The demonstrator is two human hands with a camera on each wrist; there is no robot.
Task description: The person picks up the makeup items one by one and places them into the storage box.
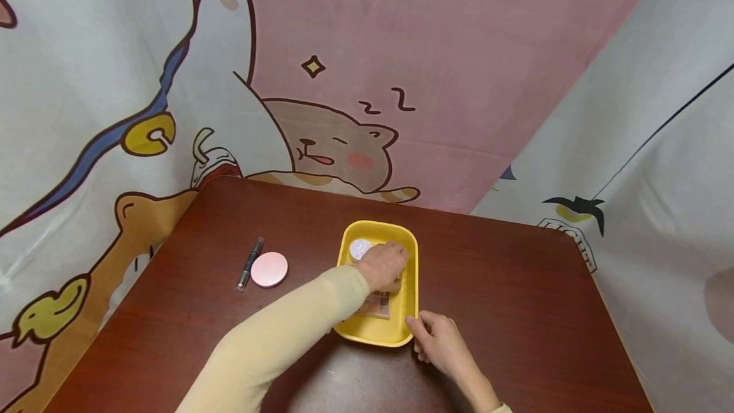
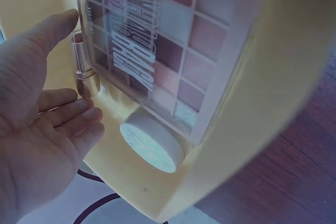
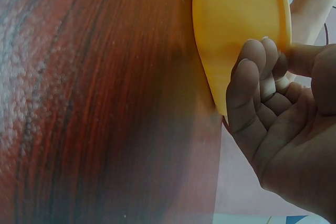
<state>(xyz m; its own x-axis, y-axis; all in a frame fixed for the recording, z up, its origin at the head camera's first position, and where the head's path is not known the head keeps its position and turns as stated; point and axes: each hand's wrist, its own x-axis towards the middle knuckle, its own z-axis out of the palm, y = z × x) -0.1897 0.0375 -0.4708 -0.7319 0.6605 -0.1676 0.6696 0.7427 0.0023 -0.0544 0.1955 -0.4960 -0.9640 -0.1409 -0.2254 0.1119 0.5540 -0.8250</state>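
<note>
While two hands (image 1: 381,265) (image 1: 441,341) tend one tray (image 1: 411,285), one lipstick (image 2: 82,59) adjoins one palette (image 2: 168,40).

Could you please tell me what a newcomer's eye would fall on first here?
Probably the bright yellow tray on the dark table, with the left hand inside it by the palette and the right hand holding its near right corner. Next, likely, the sleeping cat printed on the backdrop behind, then the round pink case left of the tray.

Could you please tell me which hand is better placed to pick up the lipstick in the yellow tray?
Probably the left hand: it is inside the yellow tray, close beside the lipstick, while the right hand holds the tray near one corner.
</note>
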